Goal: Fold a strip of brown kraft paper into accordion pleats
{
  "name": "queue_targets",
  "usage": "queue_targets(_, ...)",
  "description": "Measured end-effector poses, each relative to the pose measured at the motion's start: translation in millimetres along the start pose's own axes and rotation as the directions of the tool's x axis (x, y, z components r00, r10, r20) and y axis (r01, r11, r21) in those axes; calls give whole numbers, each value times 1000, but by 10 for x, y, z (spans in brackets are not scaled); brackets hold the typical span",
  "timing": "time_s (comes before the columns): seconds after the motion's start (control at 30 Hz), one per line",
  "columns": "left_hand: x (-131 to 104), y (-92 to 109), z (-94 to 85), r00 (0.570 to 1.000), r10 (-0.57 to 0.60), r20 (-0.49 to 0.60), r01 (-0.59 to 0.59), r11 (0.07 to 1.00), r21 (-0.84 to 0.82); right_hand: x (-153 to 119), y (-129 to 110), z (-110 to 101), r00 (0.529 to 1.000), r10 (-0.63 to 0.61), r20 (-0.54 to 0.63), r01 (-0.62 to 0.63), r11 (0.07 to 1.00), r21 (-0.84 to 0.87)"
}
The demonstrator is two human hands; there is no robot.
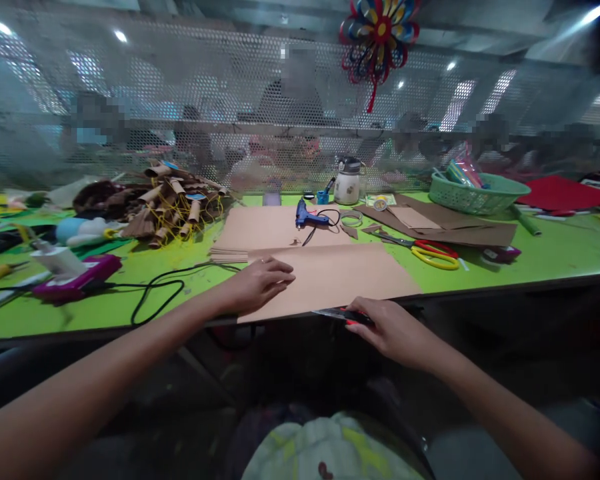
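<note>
A sheet of brown paper (335, 277) lies at the table's front edge. My left hand (260, 285) rests on its left part, fingers loosely extended and holding nothing. At the front edge of the sheet, my right hand (380, 327) is wrapped round a cutter knife (343, 315) with a black and red handle, its blade pointing left. Behind the sheet is a stack of brown paper (260, 227), with a blue glue gun (310, 215) lying on it. Scissors (433, 253) with red and yellow handles lie to the right.
On the green table (203, 300) are a purple power strip (80, 277) with a black cable, a pile of brown paper rolls (180, 203) and a bottle (347, 183). A green basket (477, 195) stands at the right. Behind is a perforated screen (180, 80).
</note>
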State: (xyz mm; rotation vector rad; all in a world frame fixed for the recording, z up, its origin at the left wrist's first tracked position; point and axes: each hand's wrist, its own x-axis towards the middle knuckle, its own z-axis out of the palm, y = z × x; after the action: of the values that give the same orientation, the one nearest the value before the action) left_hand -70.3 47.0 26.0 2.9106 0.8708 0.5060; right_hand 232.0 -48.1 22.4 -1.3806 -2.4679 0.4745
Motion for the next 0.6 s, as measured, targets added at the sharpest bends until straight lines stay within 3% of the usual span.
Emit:
queue_targets(0.13, -30, -20, 81, 1000, -15, -8, 15, 1000, -21, 10, -32, 26, 1000, 7, -4, -7, 1000, -1)
queue_targets(0.6, -25, -93, 112, 1000, -11, -25, 9, 997, -82, 116, -268, 259, 999, -16, -42, 17, 1000, 22)
